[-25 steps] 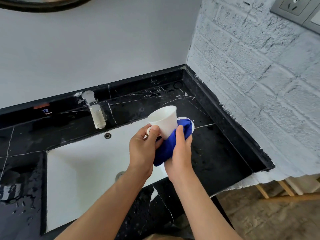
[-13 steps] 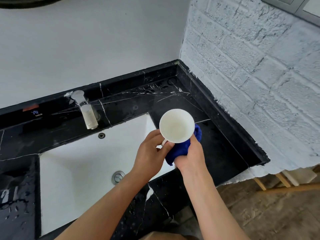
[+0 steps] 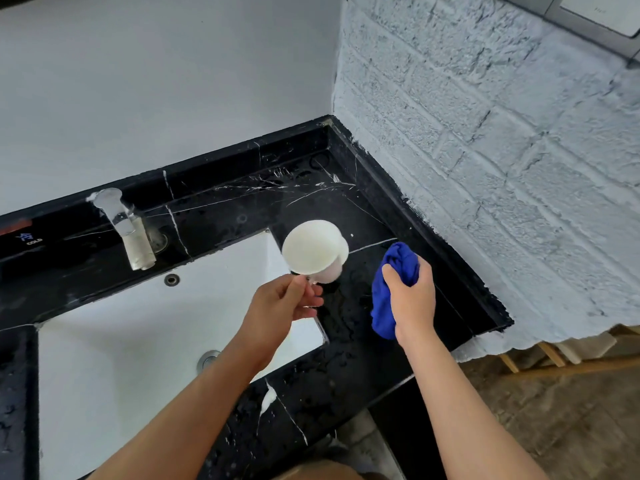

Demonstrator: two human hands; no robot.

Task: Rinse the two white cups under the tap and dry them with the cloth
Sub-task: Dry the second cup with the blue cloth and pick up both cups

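1. Head view, nearest first: two bare forearms reach out over the black marble counter [image 3: 346,358], which is beaded with water at its near edge.
2. To the left lies the white sink [image 3: 121,341], with the tap [image 3: 133,237] at its far edge; no water appears to be running.
3. The left hand [image 3: 277,306] is closed in a pinch on the handle of a white cup [image 3: 313,249], which it holds up over the sink's far right corner. The cup's mouth is tipped toward the wearer, so its axis runs roughly from near to far and upward.
4. The right hand [image 3: 412,299] is fisted round a bunched blue cloth [image 3: 384,292], just right of the cup and apart from it, with bare counter showing between them.
5. Behind the held cup a second white rim seems to show; whether that is the other cup I cannot tell.
6. By my reckoning the drying turns on that gap: the cloth hand is the nearer one and need only travel left into the open mouth.
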